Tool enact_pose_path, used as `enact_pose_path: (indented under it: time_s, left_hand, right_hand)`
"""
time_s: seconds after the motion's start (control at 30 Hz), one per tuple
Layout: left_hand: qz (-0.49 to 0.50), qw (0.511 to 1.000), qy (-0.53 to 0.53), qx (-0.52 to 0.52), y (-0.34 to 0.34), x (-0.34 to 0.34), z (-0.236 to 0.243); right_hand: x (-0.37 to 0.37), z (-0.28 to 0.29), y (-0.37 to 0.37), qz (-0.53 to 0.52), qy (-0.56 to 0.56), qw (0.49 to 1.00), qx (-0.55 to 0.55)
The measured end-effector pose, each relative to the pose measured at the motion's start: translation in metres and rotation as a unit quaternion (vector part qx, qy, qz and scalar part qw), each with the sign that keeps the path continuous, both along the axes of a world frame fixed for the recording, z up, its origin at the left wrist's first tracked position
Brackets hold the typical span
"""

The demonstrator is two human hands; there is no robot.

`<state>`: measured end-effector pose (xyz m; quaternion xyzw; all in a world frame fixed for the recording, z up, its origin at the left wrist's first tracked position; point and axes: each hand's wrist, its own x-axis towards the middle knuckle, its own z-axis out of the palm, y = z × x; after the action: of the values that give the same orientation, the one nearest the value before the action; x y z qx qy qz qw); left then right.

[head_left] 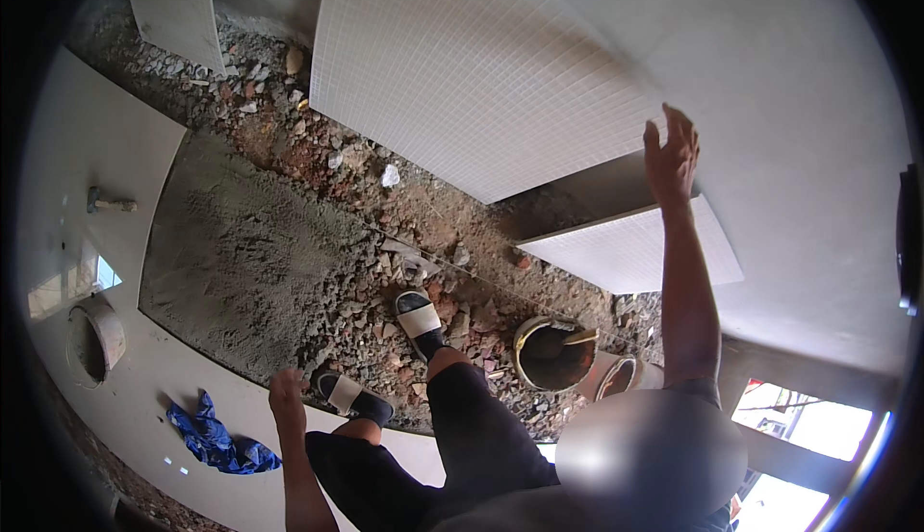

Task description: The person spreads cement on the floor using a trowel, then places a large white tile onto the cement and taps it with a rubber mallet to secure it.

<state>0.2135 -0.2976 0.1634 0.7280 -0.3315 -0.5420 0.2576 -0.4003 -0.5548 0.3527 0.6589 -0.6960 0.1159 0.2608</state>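
My right hand is raised at the right end of a large light tile panel whose gridded back faces me. Its thumb and fingers are apart with nothing between them; whether it touches the panel I cannot tell. The panel leans against the grey wall. Below that hand, a smaller gridded panel leans there too. My left hand hangs low beside my leg, over the edge of the smooth, pale laid floor. No object shows in it, and its fingers are too foreshortened to read.
A patch of grey mortar borders the laid tiles. My feet stand on broken rubble. Buckets stand at right; another bucket, a mallet and a blue cloth lie left. Another panel leans far left.
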Motion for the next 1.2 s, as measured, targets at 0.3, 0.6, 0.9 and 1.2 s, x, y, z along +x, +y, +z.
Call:
enact_pose_path:
  time_s: [0.3, 0.6, 0.9, 1.2]
  left_hand:
    - [-0.034, 0.989, 0.006, -0.147, -0.156, -0.038, -0.139]
    - [0.045, 0.986, 0.033, -0.155, -0.153, -0.032, -0.21]
    - [0.048, 0.986, 0.03, -0.156, -0.155, -0.062, -0.196]
    - [0.022, 0.981, 0.035, -0.188, -0.168, -0.096, -0.182]
  right_hand:
    - [-0.005, -0.072, -0.038, -0.108, 0.139, 0.973, -0.151]
    - [0.006, -0.088, -0.048, -0.183, 0.141, 0.958, -0.171]
    - [0.003, -0.081, -0.047, -0.138, 0.141, 0.954, -0.227]
    - [0.009, -0.08, -0.044, -0.079, 0.093, 0.952, -0.28]
